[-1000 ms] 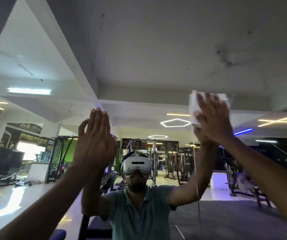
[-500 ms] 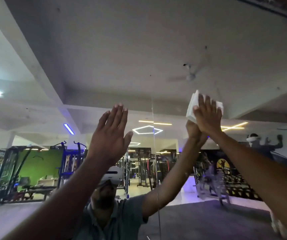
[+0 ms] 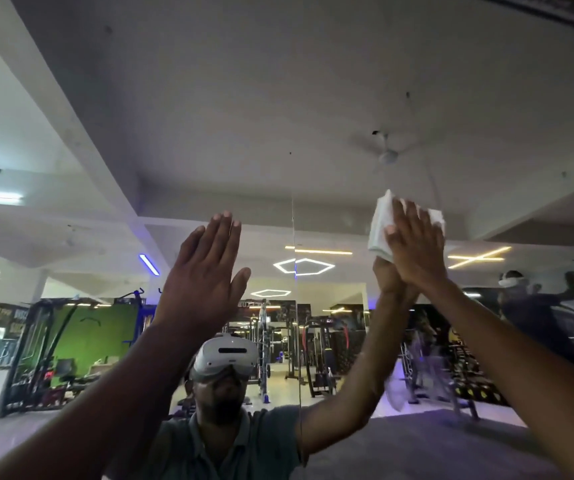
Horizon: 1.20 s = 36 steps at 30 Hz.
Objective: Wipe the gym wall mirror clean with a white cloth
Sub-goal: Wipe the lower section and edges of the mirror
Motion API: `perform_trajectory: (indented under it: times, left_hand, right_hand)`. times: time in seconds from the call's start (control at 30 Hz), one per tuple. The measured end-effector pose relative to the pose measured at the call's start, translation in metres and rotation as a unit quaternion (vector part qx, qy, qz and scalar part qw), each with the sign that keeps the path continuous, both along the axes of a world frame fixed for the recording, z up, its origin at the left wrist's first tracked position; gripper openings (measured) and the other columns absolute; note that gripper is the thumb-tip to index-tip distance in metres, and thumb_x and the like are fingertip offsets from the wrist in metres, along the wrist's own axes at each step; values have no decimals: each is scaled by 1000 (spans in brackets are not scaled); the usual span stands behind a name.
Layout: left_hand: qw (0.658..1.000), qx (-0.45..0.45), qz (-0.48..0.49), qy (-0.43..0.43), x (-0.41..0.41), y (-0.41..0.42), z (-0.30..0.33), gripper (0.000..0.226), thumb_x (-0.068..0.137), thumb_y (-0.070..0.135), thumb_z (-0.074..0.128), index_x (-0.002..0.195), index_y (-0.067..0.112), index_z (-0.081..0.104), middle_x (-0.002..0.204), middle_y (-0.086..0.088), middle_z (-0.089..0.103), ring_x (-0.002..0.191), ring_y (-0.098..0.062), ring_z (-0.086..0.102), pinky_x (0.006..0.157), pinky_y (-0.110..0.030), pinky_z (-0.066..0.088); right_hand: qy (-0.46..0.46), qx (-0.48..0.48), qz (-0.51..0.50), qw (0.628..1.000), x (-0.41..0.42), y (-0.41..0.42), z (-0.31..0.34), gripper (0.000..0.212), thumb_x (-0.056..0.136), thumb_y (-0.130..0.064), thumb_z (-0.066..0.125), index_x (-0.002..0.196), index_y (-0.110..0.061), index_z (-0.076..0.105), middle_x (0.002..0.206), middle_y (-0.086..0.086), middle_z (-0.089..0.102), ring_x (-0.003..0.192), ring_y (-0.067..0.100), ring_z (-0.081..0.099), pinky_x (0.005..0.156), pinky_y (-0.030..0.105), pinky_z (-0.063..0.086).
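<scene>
Your right hand [image 3: 413,247] is raised high against the mirror [image 3: 278,133], fingers straight and close together, palm pressing the white cloth [image 3: 380,226] flat onto the glass. The cloth is folded into a thick pad; its left edge and upper right corner stick out from under your fingers, and it sits up in the part of the mirror that shows the pale ceiling, just right of the thin vertical seam [image 3: 293,271] between two mirror panels. Your left hand [image 3: 205,271] is up too, left of the seam, fingers straight and together with the thumb held out to the side, holding nothing; you cannot tell from here whether its palm touches the glass. In the reflection, your headset [image 3: 226,355] shows between your two forearms, above a grey-green collared shirt [image 3: 230,448]. Behind that, the glass shows gym machines [image 3: 320,351], a green wall panel [image 3: 95,334], hexagon ceiling lights [image 3: 303,266] and a ceiling fan [image 3: 387,155].
</scene>
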<state>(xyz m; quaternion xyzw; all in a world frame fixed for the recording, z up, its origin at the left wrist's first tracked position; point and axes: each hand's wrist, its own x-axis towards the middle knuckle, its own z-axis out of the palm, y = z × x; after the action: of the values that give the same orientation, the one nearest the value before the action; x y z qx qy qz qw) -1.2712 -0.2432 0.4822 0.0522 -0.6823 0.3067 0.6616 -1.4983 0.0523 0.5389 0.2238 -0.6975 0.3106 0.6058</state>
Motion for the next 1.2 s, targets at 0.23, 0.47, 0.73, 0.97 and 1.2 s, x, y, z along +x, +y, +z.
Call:
perform_trajectory:
  times: [0.23,0.47,0.73,0.97,1.2]
  left_hand:
    - [998,36,-45,18,-25,57,4,75,101,37,24,163,-4,21,170,-25,18,161,-35,15,129,-43,7]
    - [1000,16,-3,2,-40,53,2,71,107,43,19,165,2,21,173,-17,19,162,-28,17,130,-46,12]
    - [1000,20,3,-3,-41,50,2,71,108,44,20,166,3,17,174,-16,16,163,-27,14,130,-47,14]
    - [1000,10,-2,0,-43,49,-1,70,109,44,17,166,3,18,173,-17,15,163,-28,13,130,-48,13]
    - [1000,7,3,2,-43,48,1,70,109,44,18,166,3,19,173,-17,16,162,-28,14,130,-48,15]
  right_hand:
    - [88,115,30,989,76,-97,-50,77,101,-55,11,170,-23,4,177,8,-2,163,35,-6,131,55,-5]
    - [66,15,8,998,-3,-4,-6,73,105,-55,11,167,-20,24,172,8,31,159,32,27,129,54,15]
    - [154,166,11,974,47,-56,-73,82,98,-48,32,170,-21,4,178,4,6,164,28,2,131,52,2]
    - [26,-49,-4,998,4,-14,-5,76,100,-52,18,166,-16,32,168,12,39,154,36,35,125,61,22]
    - [145,161,7,976,47,-61,-43,83,97,-54,28,170,-22,5,178,2,5,164,28,2,132,54,4]
